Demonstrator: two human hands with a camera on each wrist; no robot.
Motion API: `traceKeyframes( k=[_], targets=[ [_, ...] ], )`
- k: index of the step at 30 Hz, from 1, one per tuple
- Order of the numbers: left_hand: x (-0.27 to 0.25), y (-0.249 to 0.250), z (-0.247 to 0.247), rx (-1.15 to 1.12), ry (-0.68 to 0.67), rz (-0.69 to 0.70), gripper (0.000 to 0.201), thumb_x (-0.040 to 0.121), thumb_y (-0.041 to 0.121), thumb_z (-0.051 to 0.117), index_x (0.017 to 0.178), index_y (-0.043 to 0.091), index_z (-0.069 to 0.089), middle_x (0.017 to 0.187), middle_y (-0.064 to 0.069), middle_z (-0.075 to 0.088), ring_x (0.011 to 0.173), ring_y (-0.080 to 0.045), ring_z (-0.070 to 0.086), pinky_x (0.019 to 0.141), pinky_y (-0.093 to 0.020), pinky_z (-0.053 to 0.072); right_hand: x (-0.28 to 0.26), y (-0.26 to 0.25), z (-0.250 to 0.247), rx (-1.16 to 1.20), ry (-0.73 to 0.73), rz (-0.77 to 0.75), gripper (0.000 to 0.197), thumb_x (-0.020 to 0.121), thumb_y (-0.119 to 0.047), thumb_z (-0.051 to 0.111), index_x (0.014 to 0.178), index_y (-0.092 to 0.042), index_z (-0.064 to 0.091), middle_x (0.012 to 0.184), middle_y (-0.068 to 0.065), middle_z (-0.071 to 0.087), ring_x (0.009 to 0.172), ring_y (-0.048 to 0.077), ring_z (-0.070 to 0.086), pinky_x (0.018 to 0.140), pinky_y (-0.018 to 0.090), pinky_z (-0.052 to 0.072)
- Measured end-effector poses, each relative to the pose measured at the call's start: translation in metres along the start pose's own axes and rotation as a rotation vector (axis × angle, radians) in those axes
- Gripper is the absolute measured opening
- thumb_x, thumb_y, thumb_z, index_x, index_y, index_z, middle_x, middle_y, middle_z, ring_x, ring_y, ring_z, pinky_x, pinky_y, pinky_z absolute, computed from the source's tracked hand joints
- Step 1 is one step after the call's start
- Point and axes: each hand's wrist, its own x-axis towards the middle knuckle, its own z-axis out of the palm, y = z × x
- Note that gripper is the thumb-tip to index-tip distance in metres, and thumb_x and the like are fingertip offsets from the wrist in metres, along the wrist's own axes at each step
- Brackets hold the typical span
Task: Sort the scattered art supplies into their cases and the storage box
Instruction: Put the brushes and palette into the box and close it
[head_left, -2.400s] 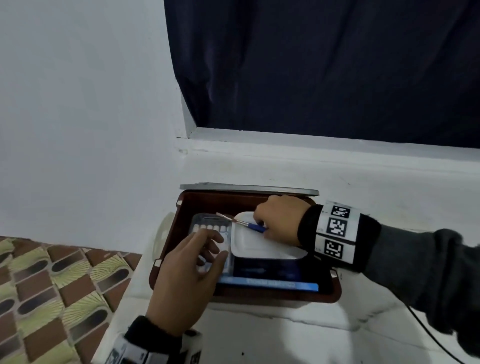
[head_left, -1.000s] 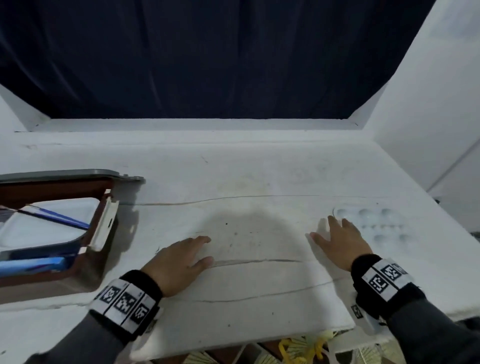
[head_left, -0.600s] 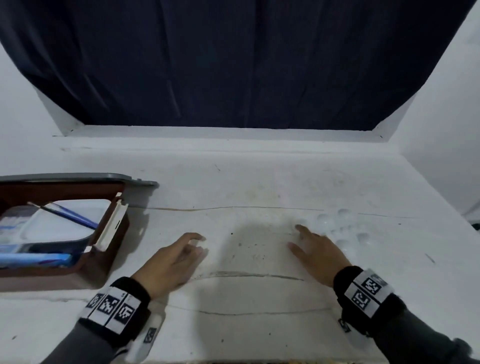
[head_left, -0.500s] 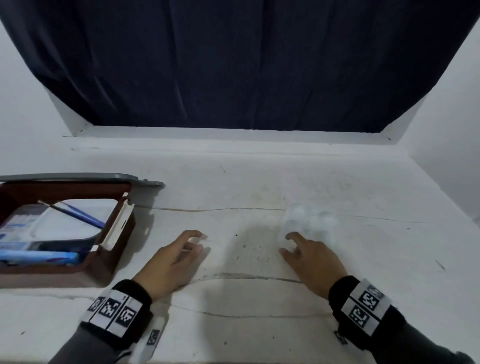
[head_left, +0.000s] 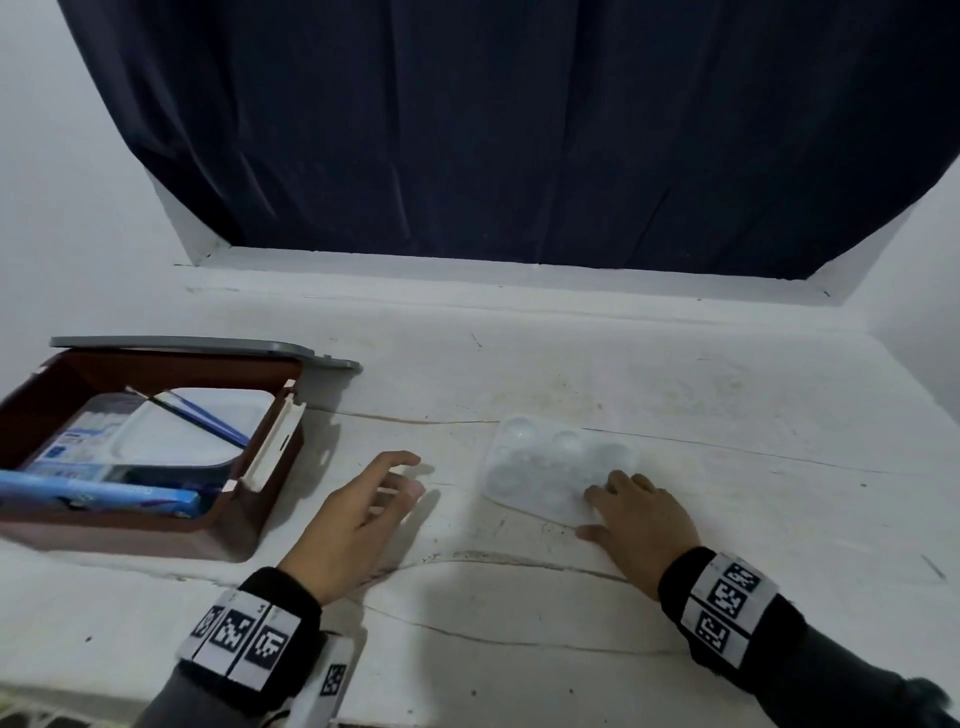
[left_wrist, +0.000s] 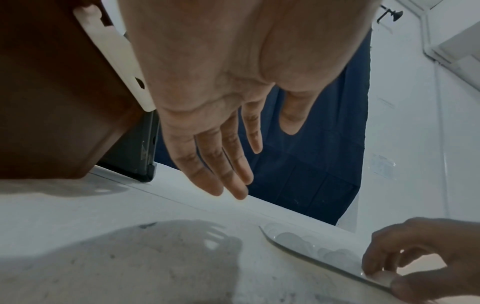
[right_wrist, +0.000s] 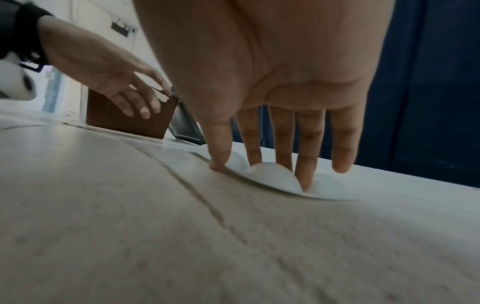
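Item 1. Storage box (head_left: 156, 525), brown, far left of the white table (head_left: 675, 405). Grey lid (head_left: 208, 347) open at its back edge; white latch (head_left: 274, 441) on its right wall. Inside: a white tray (head_left: 171, 441), a blue-handled brush (head_left: 208, 423) lying slantwise across it, a blue case (head_left: 93, 496) along the near wall.

Item 2. Left hand (head_left: 353, 519), between box and palette. Palm down, fingers spread and nearly straight, holding nothing. The left wrist view shows it clear of the table with its shadow beneath; the head view does not settle this.

Item 3. Clear paint palette (head_left: 550, 473), task item, lying on the table right of centre, well apart from the box. Long axis runs left-right, slightly slanted, far-left to near-right. Domed wells face up. No other object lies between palette and box besides the left hand.

Item 4. Right hand (head_left: 641, 525), on the palette's near-right corner. Fingers (right_wrist: 307, 164) straight, tips pressing down on the palette; thumb at its near edge. The right wrist view shows that edge raised off the table, hidden from the head camera.

Item 5. Dark blue curtain (head_left: 519, 130), behind the table.
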Motion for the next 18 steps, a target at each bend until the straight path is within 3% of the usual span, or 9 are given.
traceKeyframes(
  k=[3, 6, 7, 10, 12, 14, 16, 18],
  targets=[
    [-0.003, 0.010, -0.006, -0.044, 0.049, 0.042, 0.022, 0.096, 0.044, 0.054, 0.118, 0.045, 0.057, 0.104, 0.004, 0.068, 0.100, -0.014, 0.067, 0.092, -0.040, 0.054, 0.000, -0.005, -0.001, -0.098, 0.039, -0.039, 0.041, 0.101, -0.049, 0.035, 0.123, -0.021, 0.055, 0.117, 0.004, 0.055, 0.106, 0.025, 0.053, 0.090, 0.037, 0.043],
    [-0.009, 0.025, -0.016, -0.094, 0.113, 0.098, 0.021, 0.095, 0.045, 0.057, 0.115, 0.045, 0.059, 0.103, 0.003, 0.068, 0.096, -0.016, 0.069, 0.087, -0.040, 0.055, 0.002, -0.009, -0.010, -0.026, 0.127, -0.050, 0.045, 0.098, -0.047, 0.019, 0.116, -0.025, 0.054, 0.107, 0.000, 0.058, 0.097, 0.024, 0.056, 0.080, 0.034, 0.045],
    [-0.012, 0.031, -0.020, -0.105, 0.128, 0.117, 0.020, 0.096, 0.043, 0.057, 0.115, 0.044, 0.060, 0.104, 0.002, 0.068, 0.095, -0.018, 0.070, 0.085, -0.040, 0.055, 0.005, -0.012, -0.014, 0.048, 0.180, -0.074, 0.041, 0.097, -0.043, 0.019, 0.113, -0.026, 0.053, 0.101, 0.000, 0.058, 0.092, 0.024, 0.057, 0.075, 0.034, 0.046],
    [-0.019, 0.046, -0.036, -0.111, 0.161, 0.170, 0.023, 0.097, 0.040, 0.055, 0.119, 0.041, 0.060, 0.106, 0.001, 0.068, 0.095, -0.018, 0.070, 0.081, -0.034, 0.056, 0.010, -0.027, -0.037, 0.426, 0.391, -0.065, 0.017, 0.102, -0.032, 0.043, 0.105, -0.023, 0.057, 0.081, 0.000, 0.060, 0.072, 0.020, 0.057, 0.064, 0.033, 0.046],
    [-0.023, 0.055, -0.048, -0.114, 0.183, 0.195, 0.026, 0.096, 0.047, 0.056, 0.120, 0.039, 0.059, 0.107, 0.001, 0.068, 0.096, -0.018, 0.070, 0.079, -0.029, 0.056, 0.016, -0.038, -0.052, 0.642, 0.443, -0.020, 0.018, 0.103, -0.029, 0.044, 0.095, -0.018, 0.056, 0.067, 0.000, 0.056, 0.055, 0.011, 0.048, 0.055, 0.026, 0.042],
    [-0.027, 0.061, -0.061, -0.120, 0.212, 0.221, 0.035, 0.090, 0.054, 0.054, 0.121, 0.037, 0.060, 0.108, 0.000, 0.069, 0.096, -0.020, 0.070, 0.081, -0.031, 0.056, 0.021, -0.049, -0.062, 0.861, 0.445, 0.055, 0.021, 0.103, -0.025, 0.044, 0.091, -0.013, 0.057, 0.064, 0.007, 0.056, 0.048, 0.011, 0.044, 0.045, 0.015, 0.035],
    [-0.032, 0.065, -0.075, -0.116, 0.243, 0.244, 0.040, 0.088, 0.056, 0.052, 0.122, 0.035, 0.060, 0.108, -0.001, 0.069, 0.094, -0.021, 0.070, 0.083, -0.033, 0.054, 0.027, -0.060, -0.064, 1.149, 0.349, 0.160, 0.020, 0.102, -0.027, 0.050, 0.106, -0.011, 0.061, 0.084, 0.012, 0.065, 0.066, 0.012, 0.059, 0.050, 0.009, 0.042],
    [-0.037, 0.066, -0.091, -0.109, 0.265, 0.265, 0.042, 0.088, 0.056, 0.052, 0.122, 0.034, 0.059, 0.108, -0.002, 0.069, 0.091, -0.018, 0.068, 0.082, -0.032, 0.053, 0.031, -0.077, -0.062, 1.528, 0.171, 0.261, 0.030, 0.099, -0.032, 0.056, 0.122, -0.013, 0.059, 0.108, 0.016, 0.066, 0.096, 0.030, 0.066, 0.060, 0.025, 0.055]
  ],
)
